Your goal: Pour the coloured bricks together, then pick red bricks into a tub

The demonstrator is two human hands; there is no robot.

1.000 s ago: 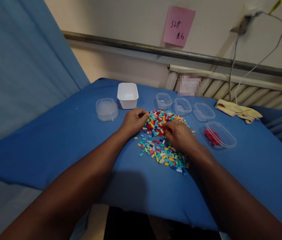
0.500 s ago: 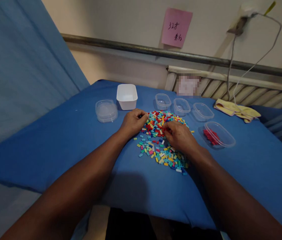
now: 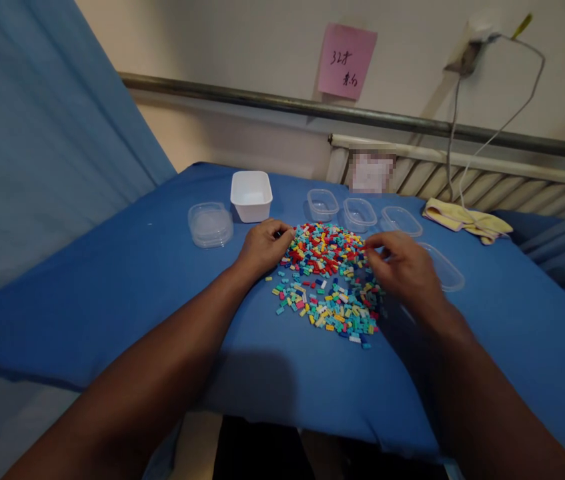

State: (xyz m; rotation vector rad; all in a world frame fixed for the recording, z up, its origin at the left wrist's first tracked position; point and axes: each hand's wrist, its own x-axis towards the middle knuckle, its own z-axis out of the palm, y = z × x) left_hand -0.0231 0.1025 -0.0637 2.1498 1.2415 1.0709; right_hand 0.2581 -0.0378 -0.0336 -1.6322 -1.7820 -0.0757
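A pile of small coloured bricks (image 3: 325,280) in red, yellow, teal, white and blue lies on the blue cloth (image 3: 112,280). My left hand (image 3: 263,245) rests at the pile's left edge with its fingers curled against the bricks. My right hand (image 3: 405,270) is lifted off the pile toward the right, thumb and fingers pinched together; what they hold is too small and blurred to name. It hangs over the near end of a clear oval tub (image 3: 449,275), hiding that tub's contents.
A white rectangular tub (image 3: 251,195) and a stack of clear lids (image 3: 211,225) stand at the back left. Three clear tubs (image 3: 359,213) line the back. A yellow cloth (image 3: 465,219) and cables (image 3: 492,133) lie at the right, by a radiator.
My right hand has left the middle of the pile and moved right, toward the clear oval tub, now covering its red bricks. My left hand has stayed put.
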